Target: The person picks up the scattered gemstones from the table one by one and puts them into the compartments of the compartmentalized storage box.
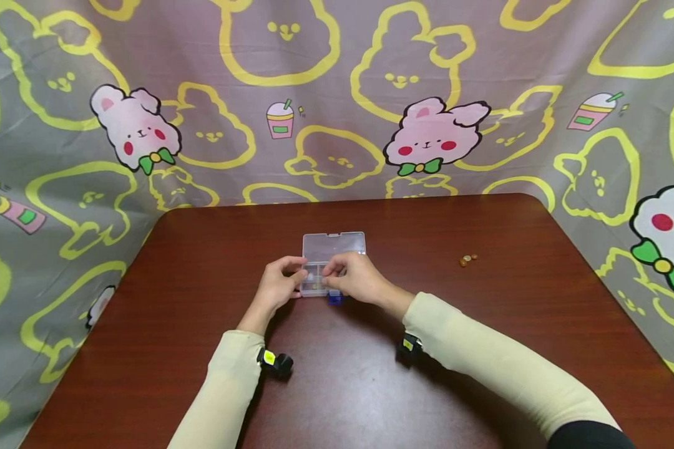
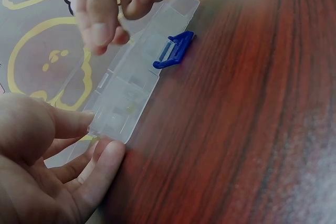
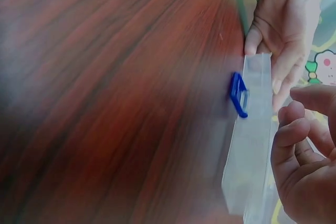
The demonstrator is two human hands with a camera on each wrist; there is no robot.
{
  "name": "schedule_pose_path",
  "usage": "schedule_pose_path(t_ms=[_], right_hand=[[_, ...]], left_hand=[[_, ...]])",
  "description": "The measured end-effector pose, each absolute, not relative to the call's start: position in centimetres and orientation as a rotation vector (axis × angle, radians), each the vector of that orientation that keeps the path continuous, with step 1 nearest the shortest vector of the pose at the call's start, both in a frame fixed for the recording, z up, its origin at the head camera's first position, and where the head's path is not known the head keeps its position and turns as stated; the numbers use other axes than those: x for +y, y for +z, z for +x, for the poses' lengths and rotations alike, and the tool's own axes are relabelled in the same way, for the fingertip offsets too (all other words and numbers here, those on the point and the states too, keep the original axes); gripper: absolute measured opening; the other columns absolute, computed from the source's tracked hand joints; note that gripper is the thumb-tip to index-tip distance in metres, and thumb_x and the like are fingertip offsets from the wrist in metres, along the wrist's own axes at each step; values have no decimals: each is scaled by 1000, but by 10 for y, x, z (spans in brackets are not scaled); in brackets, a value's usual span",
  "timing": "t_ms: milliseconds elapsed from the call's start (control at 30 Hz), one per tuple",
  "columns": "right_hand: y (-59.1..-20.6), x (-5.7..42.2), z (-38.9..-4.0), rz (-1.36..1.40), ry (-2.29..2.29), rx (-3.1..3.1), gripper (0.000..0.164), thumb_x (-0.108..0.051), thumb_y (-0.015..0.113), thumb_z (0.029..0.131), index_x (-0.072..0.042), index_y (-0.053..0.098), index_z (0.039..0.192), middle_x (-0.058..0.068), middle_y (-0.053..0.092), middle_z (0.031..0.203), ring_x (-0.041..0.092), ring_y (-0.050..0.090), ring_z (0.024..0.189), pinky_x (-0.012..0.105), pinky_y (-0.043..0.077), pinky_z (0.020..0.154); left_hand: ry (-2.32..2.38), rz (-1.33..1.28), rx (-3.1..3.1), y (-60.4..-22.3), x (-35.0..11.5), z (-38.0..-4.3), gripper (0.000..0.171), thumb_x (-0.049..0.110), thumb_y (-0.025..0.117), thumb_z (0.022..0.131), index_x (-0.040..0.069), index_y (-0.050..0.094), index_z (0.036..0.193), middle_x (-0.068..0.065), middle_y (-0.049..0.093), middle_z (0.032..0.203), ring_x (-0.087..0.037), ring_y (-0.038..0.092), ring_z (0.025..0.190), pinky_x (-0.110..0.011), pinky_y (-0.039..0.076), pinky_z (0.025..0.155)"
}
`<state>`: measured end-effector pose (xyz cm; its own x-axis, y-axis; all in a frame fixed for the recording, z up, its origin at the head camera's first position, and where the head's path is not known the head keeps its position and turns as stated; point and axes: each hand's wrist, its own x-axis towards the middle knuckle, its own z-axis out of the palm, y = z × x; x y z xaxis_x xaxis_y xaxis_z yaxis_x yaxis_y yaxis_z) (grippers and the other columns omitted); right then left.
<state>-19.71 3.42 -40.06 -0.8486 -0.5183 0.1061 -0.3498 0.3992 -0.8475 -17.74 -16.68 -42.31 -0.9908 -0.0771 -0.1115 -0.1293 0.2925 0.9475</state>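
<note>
A clear plastic compartment box [image 1: 310, 290] stands on the table with its lid [image 1: 333, 244] raised at the back. Its blue latch [image 2: 177, 52] hangs on the front side. My left hand [image 1: 279, 284] grips the box's left end between thumb and fingers. Through the box wall, a small yellowish piece [image 2: 130, 107] shows in the compartment near that hand. Over the compartments is my right hand [image 1: 359, 277], its fingers bent and pointing down. In the right wrist view its fingertips [image 3: 295, 129] are beside the box; I cannot tell whether they pinch anything small.
Several small brown pieces [image 1: 467, 259] lie together on the reddish-brown table [image 1: 337, 362], to the right of the box. Behind the table and along its sides hangs a patterned curtain [image 1: 337, 156]. Both wrists wear small black cameras.
</note>
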Motion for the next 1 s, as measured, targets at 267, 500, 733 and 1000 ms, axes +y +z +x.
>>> schedule_pose_path(t_ms=[267, 500, 733, 1000], right_hand=[[-403, 67, -198, -725, -1459, 2524, 4, -4, 76, 85, -3, 74, 88, 0, 65, 72, 10, 56, 52, 28, 53, 48], [-405, 104, -197, -636, -1495, 2517, 5, -4, 74, 88, -2, 73, 92, 6, 68, 75, 18, 59, 52, 29, 53, 48], [-413, 142, -195, -536, -1449, 2579, 4, -8, 76, 88, -8, 74, 91, 4, 68, 74, 18, 58, 51, 28, 48, 42], [-415, 174, -192, -443, -1410, 2611, 5, -10, 76, 88, -10, 73, 93, 5, 65, 71, 21, 58, 54, 30, 45, 40]], left_hand=[[1842, -202, 2503, -424, -165, -177, 28, -1, 67, 94, 2, 69, 121, -15, 61, 105, -16, 56, 68, -24, 57, 52], [1845, -207, 2504, -424, -166, -176, 28, -2, 67, 93, 1, 69, 120, -14, 61, 103, -15, 55, 66, -25, 57, 52], [1843, -207, 2492, -424, -165, -178, 28, -2, 66, 93, 1, 69, 121, -14, 61, 104, -16, 56, 66, -25, 57, 53], [1837, -200, 2492, -424, -166, -178, 28, -2, 66, 94, 1, 69, 121, -15, 61, 105, -16, 57, 67, -25, 57, 54]])
